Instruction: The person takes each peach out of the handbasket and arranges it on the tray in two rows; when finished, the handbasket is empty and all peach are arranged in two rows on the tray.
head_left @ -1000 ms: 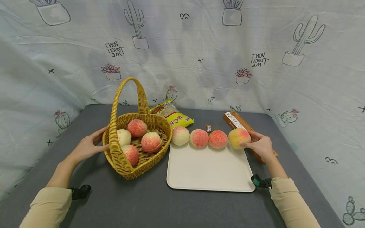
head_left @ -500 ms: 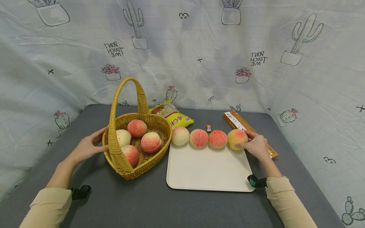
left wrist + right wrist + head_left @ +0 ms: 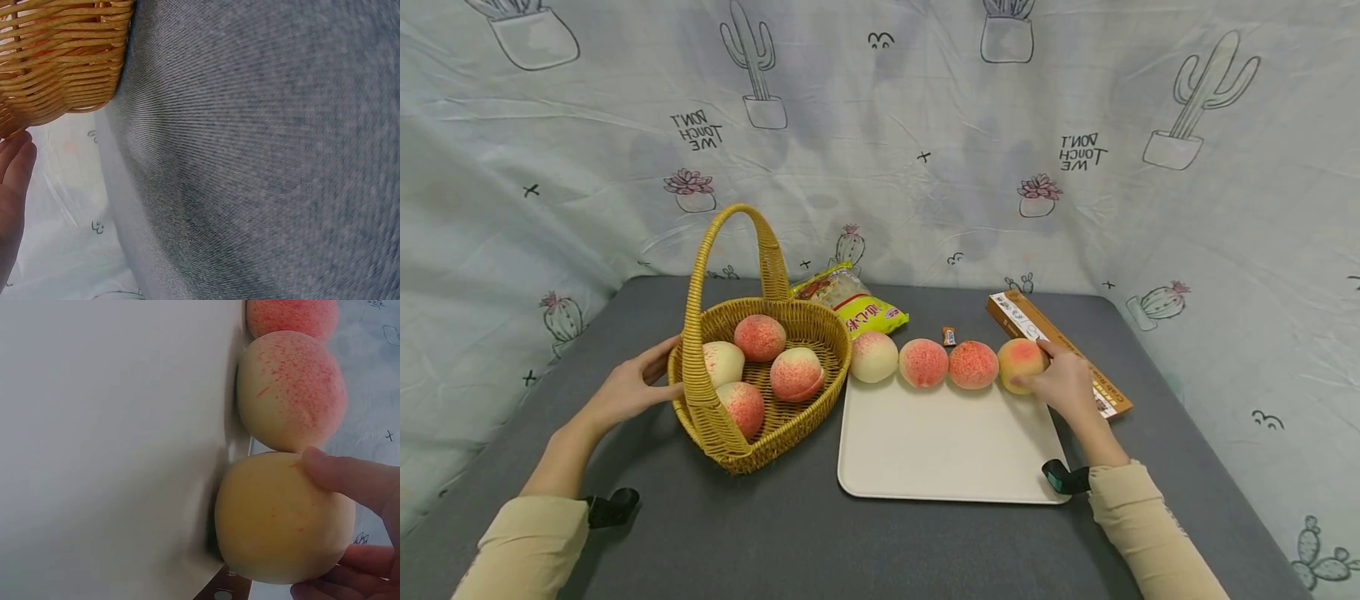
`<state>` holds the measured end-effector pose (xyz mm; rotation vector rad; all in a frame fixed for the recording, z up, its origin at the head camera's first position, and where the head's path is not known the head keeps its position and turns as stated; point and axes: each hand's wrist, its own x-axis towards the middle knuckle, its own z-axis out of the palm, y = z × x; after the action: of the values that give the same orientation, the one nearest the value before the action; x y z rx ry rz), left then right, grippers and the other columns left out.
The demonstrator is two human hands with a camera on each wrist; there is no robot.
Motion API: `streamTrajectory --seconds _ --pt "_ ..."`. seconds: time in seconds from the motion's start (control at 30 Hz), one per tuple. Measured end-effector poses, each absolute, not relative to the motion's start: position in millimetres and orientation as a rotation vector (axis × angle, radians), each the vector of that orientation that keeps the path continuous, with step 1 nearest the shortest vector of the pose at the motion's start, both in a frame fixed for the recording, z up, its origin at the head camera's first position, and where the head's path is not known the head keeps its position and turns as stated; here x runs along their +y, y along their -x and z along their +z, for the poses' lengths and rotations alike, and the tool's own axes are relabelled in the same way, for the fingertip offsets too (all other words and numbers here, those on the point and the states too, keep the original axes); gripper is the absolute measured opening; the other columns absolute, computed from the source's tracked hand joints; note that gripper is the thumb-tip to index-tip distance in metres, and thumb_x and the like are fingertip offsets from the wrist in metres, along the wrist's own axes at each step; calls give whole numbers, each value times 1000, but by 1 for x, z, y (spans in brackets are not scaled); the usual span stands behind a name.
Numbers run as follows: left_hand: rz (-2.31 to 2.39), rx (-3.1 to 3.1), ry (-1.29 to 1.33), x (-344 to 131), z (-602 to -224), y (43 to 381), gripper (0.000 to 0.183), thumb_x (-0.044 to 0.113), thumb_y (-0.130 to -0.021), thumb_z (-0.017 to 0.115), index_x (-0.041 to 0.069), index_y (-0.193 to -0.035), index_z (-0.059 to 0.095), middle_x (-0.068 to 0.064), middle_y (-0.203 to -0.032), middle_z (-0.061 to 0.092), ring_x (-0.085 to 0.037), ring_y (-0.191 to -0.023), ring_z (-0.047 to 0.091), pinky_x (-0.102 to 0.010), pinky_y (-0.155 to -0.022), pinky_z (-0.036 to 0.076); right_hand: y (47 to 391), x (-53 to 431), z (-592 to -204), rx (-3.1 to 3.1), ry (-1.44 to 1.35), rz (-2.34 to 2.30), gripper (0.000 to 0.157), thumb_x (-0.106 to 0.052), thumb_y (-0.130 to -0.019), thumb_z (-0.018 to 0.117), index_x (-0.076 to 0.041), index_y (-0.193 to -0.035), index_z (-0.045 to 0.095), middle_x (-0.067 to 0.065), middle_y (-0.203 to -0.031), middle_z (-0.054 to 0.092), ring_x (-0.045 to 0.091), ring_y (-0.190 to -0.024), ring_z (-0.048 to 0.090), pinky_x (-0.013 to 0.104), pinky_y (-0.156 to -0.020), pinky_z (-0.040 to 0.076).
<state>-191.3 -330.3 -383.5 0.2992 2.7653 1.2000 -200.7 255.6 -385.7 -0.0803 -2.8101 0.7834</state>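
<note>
My right hand (image 3: pixel 1063 383) holds a yellow peach with a pink blush (image 3: pixel 1022 366) at the right end of a row along the tray's far edge. Thumb and fingers lie on either side of this yellow peach (image 3: pixel 281 519) in the right wrist view. Beside it sit a red peach (image 3: pixel 973 365), a pink peach (image 3: pixel 923 363) and a pale peach (image 3: pixel 875 358). The off-white tray (image 3: pixel 947 450) lies flat. On the left, my left hand (image 3: pixel 632 383) rests its extended fingers against the outside of a wicker basket (image 3: pixel 831 400), which holds several peaches.
A yellow-green food packet (image 3: pixel 868 315) lies behind the basket. Past the row is a small orange wrapped sweet (image 3: pixel 949 337). A long brown box (image 3: pixel 1108 392) lies diagonally right of the tray, partly behind my right hand. Patterned cloth (image 3: pixel 880 167) hangs behind the grey table (image 3: pixel 760 533).
My right hand has shifted left with the yellow peach, bringing it against the red one in the row. More of the brown box shows now. The left hand and basket have stayed put.
</note>
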Motion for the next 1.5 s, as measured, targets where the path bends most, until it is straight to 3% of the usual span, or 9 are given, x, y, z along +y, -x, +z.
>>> streamTrajectory --seconds 0.17,0.37,0.8,1.2,1.5 --pt "1212 2761 -283 -331 -385 192 92 26 -92 70 1 -156 9 -35 -153 17 -55 -135 25 -68 -105 32 201 268 -386 -2768 87 1166 75 -26 -81 81 11 -136 49 31 -132 53 45 -122 51 53 -98 49" --pt "1209 2771 -283 -329 -384 191 91 26 -92 69 0 -156 10 -35 -153 17 -56 -135 25 -68 -105 31 202 276 -390 -2761 145 1454 79 -24 -85 78 9 -145 38 30 -144 42 43 -134 39 50 -108 40" --pt "1220 2769 -288 -329 -383 189 91 26 -92 69 0 -156 10 -35 -152 18 -56 -135 25 -68 -104 31 201 268 -391 -2755 191 1269 76 -25 -84 79 13 -140 43 32 -138 47 42 -125 50 48 -100 48" --pt "1225 2765 -277 -328 -384 190 91 27 -92 69 -1 -155 10 -36 -153 17 -56 -135 25 -68 -105 31 197 259 -360 -2699 263 1265 85 -45 -87 71 4 -148 37 27 -146 40 43 -133 40 54 -105 42" --pt "1231 2758 -295 -329 -385 191 90 26 -92 69 0 -156 10 -35 -153 17 -56 -135 25 -68 -105 31 202 214 -344 -2578 -14 1528 76 -26 -87 76 3 -147 39 21 -149 40 34 -138 37 40 -113 36"
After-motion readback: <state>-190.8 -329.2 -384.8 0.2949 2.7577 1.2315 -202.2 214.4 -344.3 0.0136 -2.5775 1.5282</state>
